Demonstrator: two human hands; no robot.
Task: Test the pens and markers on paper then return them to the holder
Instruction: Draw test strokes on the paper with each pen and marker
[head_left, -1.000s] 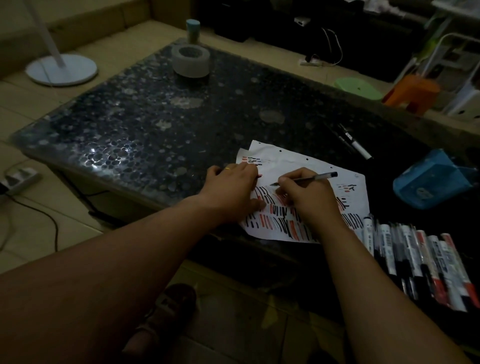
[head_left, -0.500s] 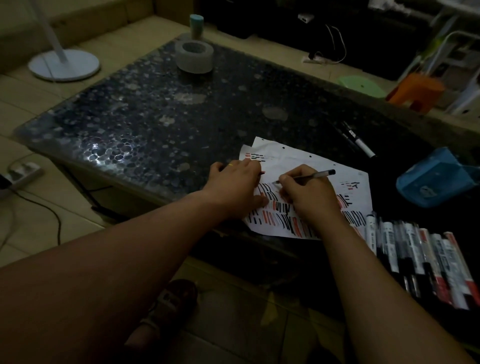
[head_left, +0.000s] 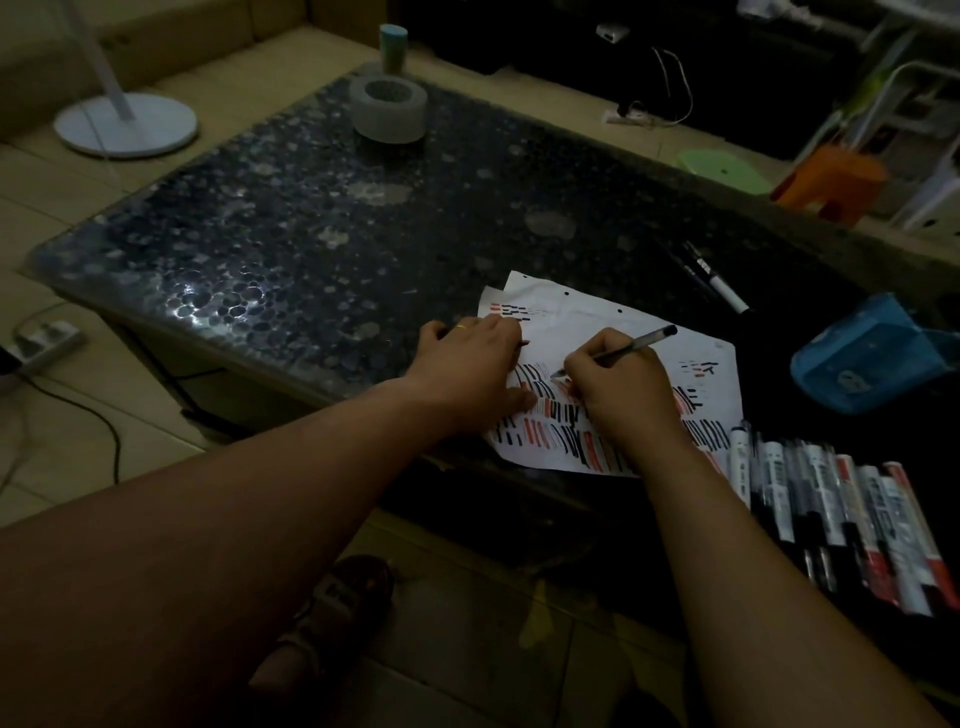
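**Pen tip on the marked sheet**

The right hand is gripping a slim pen, a clear barrel with a dark end, its fingers curling tightly round it and its tip touching the paper. The white sheet is lying near the desk front edge, crowded with short black and red strokes. The left hand is pressing flat on the sheet's left side, holding nothing. A row of markers is lying just right of the paper, and a blue holder is sitting beyond them.
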